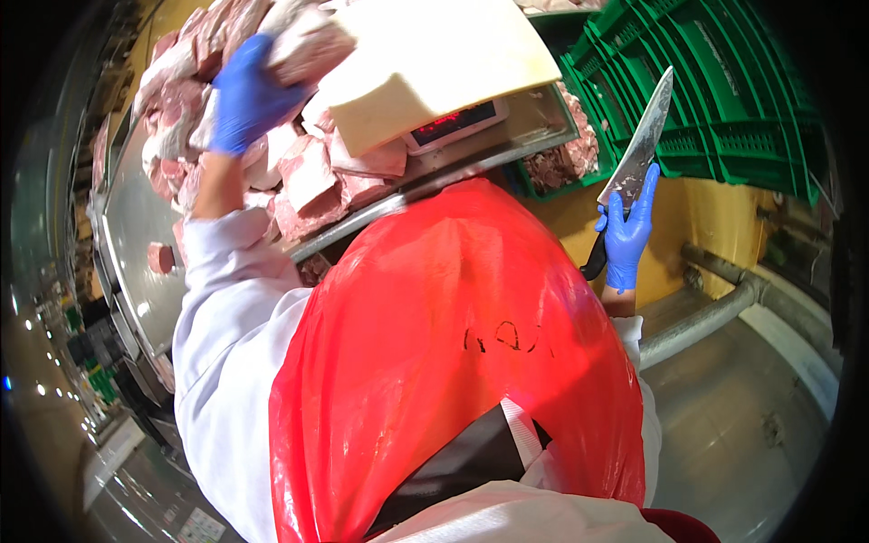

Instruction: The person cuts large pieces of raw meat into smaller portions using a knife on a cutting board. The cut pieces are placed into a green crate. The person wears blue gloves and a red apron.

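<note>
My left hand (246, 101), in a blue glove, is at the upper left with its fingers around a pale pink piece of meat (312, 47). That piece is lifted over the left part of a white cutting board (444, 59) and slightly blurred. Below and beside the hand lies a heap of raw meat chunks (308, 172). Off to the right, my right hand (628, 240), also gloved in blue, grips a knife (644, 136) by its black handle. Its broad, smeared blade points up and away, in front of green crates (715, 90). One finger stretches along the blade.
A scale (457, 125) with a lit red display sits partly under the board. Meat trimmings (566, 154) fill a green crate right of the metal table (136, 235). A thick metal pipe (701, 324) runs at the lower right. My red apron touches the table's edge.
</note>
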Available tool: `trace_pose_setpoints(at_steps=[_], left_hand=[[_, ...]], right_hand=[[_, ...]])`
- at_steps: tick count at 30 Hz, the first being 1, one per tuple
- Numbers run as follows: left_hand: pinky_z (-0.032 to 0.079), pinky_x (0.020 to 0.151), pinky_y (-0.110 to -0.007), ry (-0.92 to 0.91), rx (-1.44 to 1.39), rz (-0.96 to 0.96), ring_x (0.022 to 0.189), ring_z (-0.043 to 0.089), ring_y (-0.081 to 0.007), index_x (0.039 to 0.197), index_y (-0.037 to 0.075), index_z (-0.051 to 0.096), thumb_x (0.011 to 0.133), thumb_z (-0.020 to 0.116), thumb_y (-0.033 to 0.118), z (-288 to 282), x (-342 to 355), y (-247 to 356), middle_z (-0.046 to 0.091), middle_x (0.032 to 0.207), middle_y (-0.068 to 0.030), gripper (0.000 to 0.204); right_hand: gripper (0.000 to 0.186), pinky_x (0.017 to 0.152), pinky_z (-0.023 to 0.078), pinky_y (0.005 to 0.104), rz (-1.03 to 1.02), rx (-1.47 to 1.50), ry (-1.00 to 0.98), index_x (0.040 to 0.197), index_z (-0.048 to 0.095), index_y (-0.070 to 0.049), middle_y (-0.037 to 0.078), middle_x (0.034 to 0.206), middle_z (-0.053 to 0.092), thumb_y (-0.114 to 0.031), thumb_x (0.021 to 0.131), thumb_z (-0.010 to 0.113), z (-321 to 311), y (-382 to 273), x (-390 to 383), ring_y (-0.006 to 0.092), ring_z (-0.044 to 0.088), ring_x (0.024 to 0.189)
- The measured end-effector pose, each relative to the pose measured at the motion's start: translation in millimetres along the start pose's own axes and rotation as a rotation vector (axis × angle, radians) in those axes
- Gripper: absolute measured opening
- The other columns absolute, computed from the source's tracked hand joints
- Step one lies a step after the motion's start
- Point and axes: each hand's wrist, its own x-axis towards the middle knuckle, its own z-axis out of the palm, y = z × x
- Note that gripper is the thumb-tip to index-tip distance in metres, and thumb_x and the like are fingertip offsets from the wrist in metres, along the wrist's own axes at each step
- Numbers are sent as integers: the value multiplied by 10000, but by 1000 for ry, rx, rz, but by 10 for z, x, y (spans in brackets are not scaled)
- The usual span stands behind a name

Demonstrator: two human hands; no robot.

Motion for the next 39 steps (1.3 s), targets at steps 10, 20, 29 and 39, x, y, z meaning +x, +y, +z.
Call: trace_pose_setpoints(at_steps=[10,20,29,39], left_hand=[[447,1001,-482,146,-174,82,1183,540,-407,1299,114,586,726,815,227,1497,-207,1087,558,1290,-178,628],[455,1064,-394,309,-907,-390,1245,562,-289,1374,-42,477,970,655,316,1858,45,-8,555,1359,-222,568],[492,824,-365,5,-897,-450,941,611,-247,1267,-7,567,930,682,363,2131,77,83,591,1116,-163,514],[542,867,-394,193,-648,-441,977,667,-306,1185,-29,603,903,754,283,1577,-881,711,647,1099,-195,447]], right_hand=[[561,486,460,246,-39,5,-188,1461,390,34,88,888,662,14,959,639,228,62,383,87,549,575],[490,483,493,233,-134,359,-498,1374,426,-8,81,869,669,5,946,664,1657,-56,894,95,593,553],[326,528,535,271,-283,286,-436,1216,488,-3,70,840,661,-33,936,653,2437,55,1651,130,631,624],[625,569,520,333,-486,-96,-591,1486,432,-75,106,765,640,-80,894,633,2108,-627,1773,189,612,590]])
